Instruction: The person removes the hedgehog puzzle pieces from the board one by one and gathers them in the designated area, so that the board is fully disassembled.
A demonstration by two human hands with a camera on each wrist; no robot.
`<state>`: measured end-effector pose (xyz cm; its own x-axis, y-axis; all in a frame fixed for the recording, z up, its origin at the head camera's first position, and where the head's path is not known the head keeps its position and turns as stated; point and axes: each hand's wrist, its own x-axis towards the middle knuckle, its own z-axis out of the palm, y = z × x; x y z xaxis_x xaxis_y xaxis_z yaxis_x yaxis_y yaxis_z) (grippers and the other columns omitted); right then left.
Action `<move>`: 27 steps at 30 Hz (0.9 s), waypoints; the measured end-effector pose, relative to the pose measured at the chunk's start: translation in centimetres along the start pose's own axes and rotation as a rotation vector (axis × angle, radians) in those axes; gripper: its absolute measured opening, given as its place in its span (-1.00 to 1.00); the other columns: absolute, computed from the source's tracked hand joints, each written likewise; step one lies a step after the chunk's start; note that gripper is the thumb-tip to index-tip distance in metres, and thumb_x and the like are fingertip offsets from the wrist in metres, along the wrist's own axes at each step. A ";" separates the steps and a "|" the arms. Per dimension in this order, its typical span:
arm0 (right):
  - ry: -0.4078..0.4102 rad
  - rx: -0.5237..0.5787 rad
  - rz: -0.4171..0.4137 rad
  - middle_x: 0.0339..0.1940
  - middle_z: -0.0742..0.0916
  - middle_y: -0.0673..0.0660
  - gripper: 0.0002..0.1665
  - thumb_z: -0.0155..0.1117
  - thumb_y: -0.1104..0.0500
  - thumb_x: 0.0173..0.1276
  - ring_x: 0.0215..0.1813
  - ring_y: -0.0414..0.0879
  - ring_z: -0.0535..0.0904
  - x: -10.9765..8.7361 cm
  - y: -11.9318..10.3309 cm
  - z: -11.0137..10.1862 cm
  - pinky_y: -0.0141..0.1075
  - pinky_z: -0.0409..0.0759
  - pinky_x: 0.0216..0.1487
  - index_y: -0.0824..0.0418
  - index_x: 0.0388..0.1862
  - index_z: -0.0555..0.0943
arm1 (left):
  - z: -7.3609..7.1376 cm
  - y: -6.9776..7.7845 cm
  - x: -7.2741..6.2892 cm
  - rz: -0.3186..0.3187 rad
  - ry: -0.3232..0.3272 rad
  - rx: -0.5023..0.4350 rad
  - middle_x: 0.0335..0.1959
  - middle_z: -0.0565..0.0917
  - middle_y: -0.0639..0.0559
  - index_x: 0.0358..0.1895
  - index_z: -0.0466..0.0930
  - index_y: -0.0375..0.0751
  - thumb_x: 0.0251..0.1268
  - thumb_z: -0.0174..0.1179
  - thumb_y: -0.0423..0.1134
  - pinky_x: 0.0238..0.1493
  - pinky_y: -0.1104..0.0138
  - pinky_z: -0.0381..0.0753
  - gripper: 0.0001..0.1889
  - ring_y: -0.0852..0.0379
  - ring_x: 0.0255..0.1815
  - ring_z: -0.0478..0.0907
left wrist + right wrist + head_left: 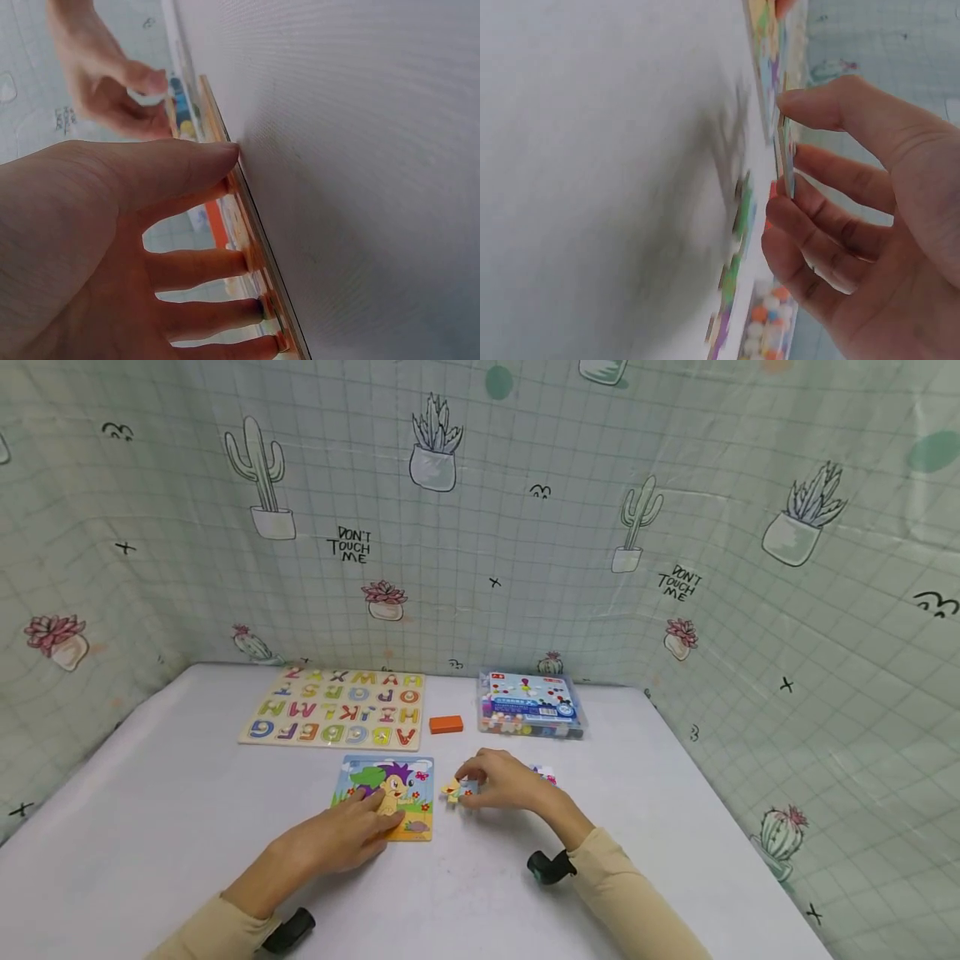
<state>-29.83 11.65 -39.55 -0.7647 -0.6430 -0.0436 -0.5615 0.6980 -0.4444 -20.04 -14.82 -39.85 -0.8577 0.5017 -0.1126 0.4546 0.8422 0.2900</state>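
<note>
Puzzle piece, small, yellow and blue, is in the right hand, pinched edge-wise between thumb and fingertips. Sits just off the right edge of the hedgehog puzzle board, gap between, not touching. Right wrist view has the piece almost edge-on, raised above the counter, its face roughly parallel to the board, maybe slightly tilted. Long axis: can't tell, fingers cover part of it.

Left hand is on the board's near-left part, fingers spread over the picture, thumb along the near edge; grips no loose piece. Board flat on the counter, between the two hands.

Key relation: piece to the board's right, board to the piece's left. Right hand holds the piece, left hand is across the board from it. Loose pieces on the counter on the right hand's far side from the board, partly hidden in head view. Orange block beyond the piece.
</note>
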 end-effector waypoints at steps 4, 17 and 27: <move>0.023 0.009 0.033 -0.21 0.66 0.03 -0.61 0.43 0.07 0.19 -0.15 -0.11 0.53 -2.1 1.8 -0.6 -0.29 0.53 -0.15 0.11 0.02 0.70 | 0.0 0.0 0.0 0.016 0.008 -0.004 0.40 0.32 -0.47 0.30 0.52 -0.17 0.40 0.17 -0.21 0.42 -0.22 0.25 -0.57 -0.50 0.42 0.23; 0.094 -0.038 0.034 -0.23 0.65 0.02 -0.60 0.47 0.12 0.15 -0.15 -0.13 0.54 -7.7 6.6 -2.1 -0.29 0.57 -0.12 0.16 0.00 0.69 | -0.2 0.1 -0.1 -0.020 0.003 -0.008 0.42 0.32 -0.43 0.32 0.51 -0.13 0.39 0.19 -0.20 0.43 -0.21 0.25 -0.55 -0.47 0.44 0.21; 0.100 -0.046 0.056 -0.21 0.66 0.02 -0.58 0.45 0.13 0.19 -0.16 -0.13 0.57 -9.6 8.8 -2.1 -0.34 0.58 -0.17 0.19 0.04 0.70 | 0.1 -0.1 -0.2 -0.005 0.014 -0.011 0.42 0.33 -0.41 0.31 0.51 -0.13 0.39 0.18 -0.20 0.41 -0.21 0.27 -0.56 -0.46 0.44 0.23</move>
<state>-28.11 24.65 -41.16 -0.8214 -0.5698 0.0231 -0.5295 0.7469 -0.4022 -19.90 -14.96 -39.94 -0.8632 0.4947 -0.1004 0.4478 0.8422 0.3002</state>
